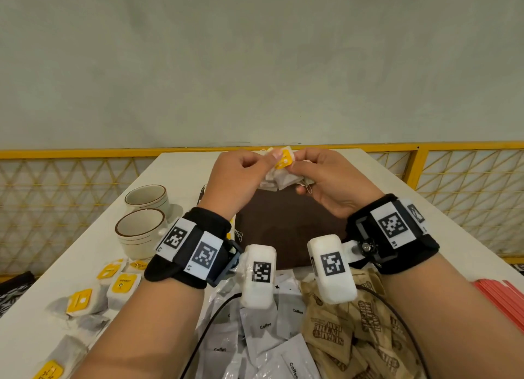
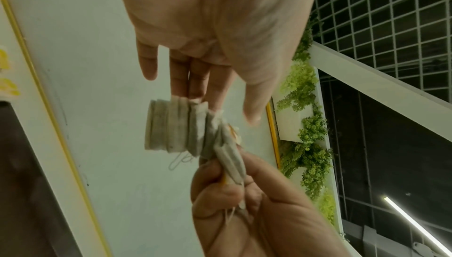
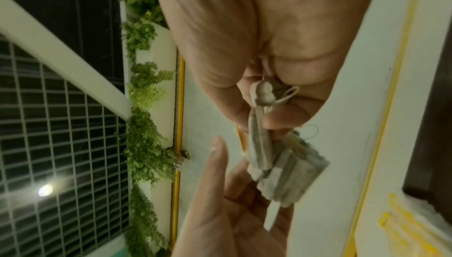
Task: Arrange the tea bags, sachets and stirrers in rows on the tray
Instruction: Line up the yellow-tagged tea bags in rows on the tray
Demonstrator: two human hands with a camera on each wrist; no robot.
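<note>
Both hands are raised over the dark brown tray point(image 1: 283, 231). Between them is a bunch of grey tea bags point(image 1: 279, 180) with yellow tags and loose strings. My left hand point(image 1: 268, 166) cradles a stack of the bags point(image 2: 176, 126) in its curled fingers, with the thumb a little off the stack. My right hand point(image 1: 299, 177) pinches one or two bags point(image 3: 259, 145) at the end of the bunch between thumb and fingers. More tea bags point(image 1: 79, 302) lie on the table at the left. The tray's visible surface is bare.
Two stacked-looking cups point(image 1: 141, 231) stand left of the tray. White coffee sachets point(image 1: 266, 324) and brown sugar sachets point(image 1: 340, 330) are heaped at the near edge. Red stirrers point(image 1: 502, 296) lie at the right. A yellow railing runs behind the table.
</note>
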